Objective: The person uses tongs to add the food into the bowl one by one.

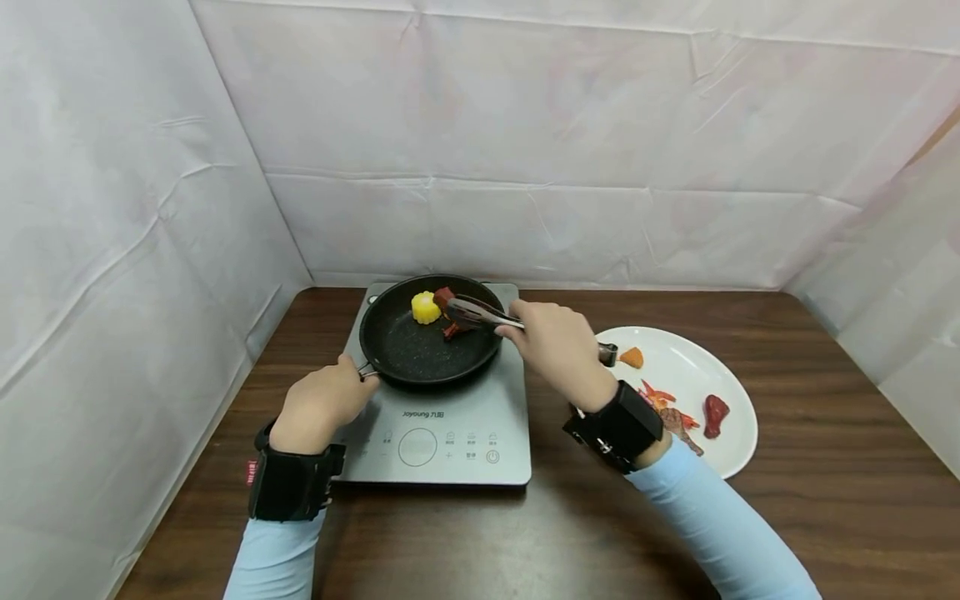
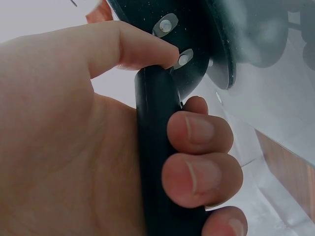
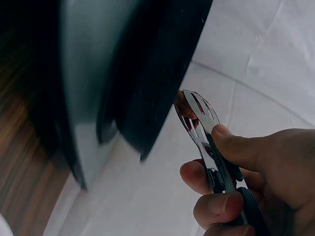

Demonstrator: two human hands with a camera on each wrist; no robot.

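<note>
A black frying pan (image 1: 408, 354) rests on a silver induction cooktop (image 1: 472, 417). My left hand (image 1: 322, 404) grips its black handle (image 2: 157, 147), with fingers wrapped round it in the left wrist view. Metal tongs (image 1: 480, 314) are held in my right hand (image 1: 558, 350), their heads over the pan's right side. Between the tong heads in the right wrist view is a reddish-brown piece (image 3: 184, 107), probably meat. A yellow corn piece (image 1: 425, 310) lies in the pan, beside dark red meat (image 1: 443, 297) partly hidden by the tongs.
On the right stands a white oval plate (image 1: 731, 446) with a dark red meat piece (image 1: 716, 415), an orange piece (image 1: 632, 357), red-orange strips (image 1: 657, 395) and a brown slice (image 1: 678, 429). My right forearm overlaps the plate's left side. White sheeting (image 1: 540, 125) surrounds the wooden table (image 1: 600, 533).
</note>
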